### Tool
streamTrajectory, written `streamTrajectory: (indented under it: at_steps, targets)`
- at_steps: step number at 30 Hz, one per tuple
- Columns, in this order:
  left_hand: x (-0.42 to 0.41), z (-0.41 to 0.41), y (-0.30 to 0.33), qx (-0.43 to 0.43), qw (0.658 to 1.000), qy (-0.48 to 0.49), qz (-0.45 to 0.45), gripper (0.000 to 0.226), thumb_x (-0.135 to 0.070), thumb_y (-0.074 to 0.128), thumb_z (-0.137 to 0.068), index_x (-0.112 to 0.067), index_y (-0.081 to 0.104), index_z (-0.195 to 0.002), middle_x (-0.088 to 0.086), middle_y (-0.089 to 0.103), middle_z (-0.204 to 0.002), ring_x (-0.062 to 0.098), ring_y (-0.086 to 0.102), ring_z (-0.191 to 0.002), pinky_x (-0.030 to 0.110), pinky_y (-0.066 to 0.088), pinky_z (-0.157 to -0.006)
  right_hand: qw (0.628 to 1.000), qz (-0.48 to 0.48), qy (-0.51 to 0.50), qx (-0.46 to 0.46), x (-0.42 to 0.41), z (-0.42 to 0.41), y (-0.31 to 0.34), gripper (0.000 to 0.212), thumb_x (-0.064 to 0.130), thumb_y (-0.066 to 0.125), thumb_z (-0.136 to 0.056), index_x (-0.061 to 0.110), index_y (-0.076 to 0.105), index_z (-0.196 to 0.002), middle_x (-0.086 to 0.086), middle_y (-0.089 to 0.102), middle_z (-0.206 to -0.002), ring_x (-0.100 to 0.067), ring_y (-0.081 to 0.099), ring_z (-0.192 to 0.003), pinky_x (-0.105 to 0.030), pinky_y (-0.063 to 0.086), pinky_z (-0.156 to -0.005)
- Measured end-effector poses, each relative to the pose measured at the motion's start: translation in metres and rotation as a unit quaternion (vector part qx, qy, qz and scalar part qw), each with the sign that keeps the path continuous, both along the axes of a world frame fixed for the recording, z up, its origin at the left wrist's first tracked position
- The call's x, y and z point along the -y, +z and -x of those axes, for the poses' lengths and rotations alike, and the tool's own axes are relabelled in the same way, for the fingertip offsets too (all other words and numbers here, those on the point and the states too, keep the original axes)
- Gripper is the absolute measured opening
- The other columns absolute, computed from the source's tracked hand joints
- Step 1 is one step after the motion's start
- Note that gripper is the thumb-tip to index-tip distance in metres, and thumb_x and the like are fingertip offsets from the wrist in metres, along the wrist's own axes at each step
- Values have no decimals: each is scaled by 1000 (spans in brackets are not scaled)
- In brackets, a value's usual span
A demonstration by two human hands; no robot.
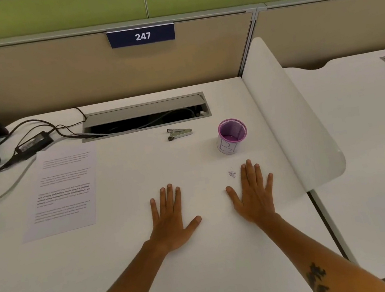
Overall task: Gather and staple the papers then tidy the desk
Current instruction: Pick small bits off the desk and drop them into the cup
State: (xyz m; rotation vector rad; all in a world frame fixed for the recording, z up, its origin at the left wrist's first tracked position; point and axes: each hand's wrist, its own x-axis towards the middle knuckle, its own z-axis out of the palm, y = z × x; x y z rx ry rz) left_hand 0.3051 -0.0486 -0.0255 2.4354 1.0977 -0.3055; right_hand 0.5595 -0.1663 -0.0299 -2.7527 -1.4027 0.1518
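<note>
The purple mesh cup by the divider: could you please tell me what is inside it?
The purple mesh cup stands upright and looks empty: only its purple inner wall and bottom show. Its near wall, wrapped in white paper, hides the nearest part of the bottom, so something small there could go unseen.

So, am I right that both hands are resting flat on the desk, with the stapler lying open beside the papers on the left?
Not quite. In the head view, the left hand and right hand do lie flat on the desk, but the open stapler lies apart from the papers, nearer the purple pen cup on the right.
</note>
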Motion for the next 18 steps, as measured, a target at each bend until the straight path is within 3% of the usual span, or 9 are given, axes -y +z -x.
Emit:
streamTrajectory:
  at_steps: [6,12,16,18]
  targets:
    - [-1,-1,2,-10,1000,-3,7,114,-94,3,-76,-23,-33,-157,1,-46,-163,23,-42,-151,58,-22,-124,998,-17,43,-40,-13,-10,-1,90,73,27,-98,16,12,-166,-7,6,-175,-32,9,-161,-67,11,-124]
    - [-1,-1,5,-15,1000,-6,13,109,-88,21,-88,-24,-34,-157,1,-45,-164,23,-43,-150,58,-20,-124,991,16,128,-44,-15,-43,1,88,81,18,-94,30,14,-165,-6,5,-175,-36,7,-160,-65,11,-125]
    - [-1,-2,5,-21,1000,-6,15,112,-93,8,-79,-24,-34,-157,1,-45,-163,23,-43,-151,58,-21,-124,983,16,178,-52,-6,-49,1,81,80,16,-94,39,12,-164,-4,5,-175,-34,3,-161,-68,10,-124]
    - [-1,-1,6,-22,1000,-5,13,114,-94,3,-74,-24,-34,-157,1,-45,-163,23,-43,-151,58,-20,-124,985,1,153,-75,-1,-47,1,84,80,16,-94,36,10,-165,-3,3,-175,-32,0,-162,-65,8,-126]
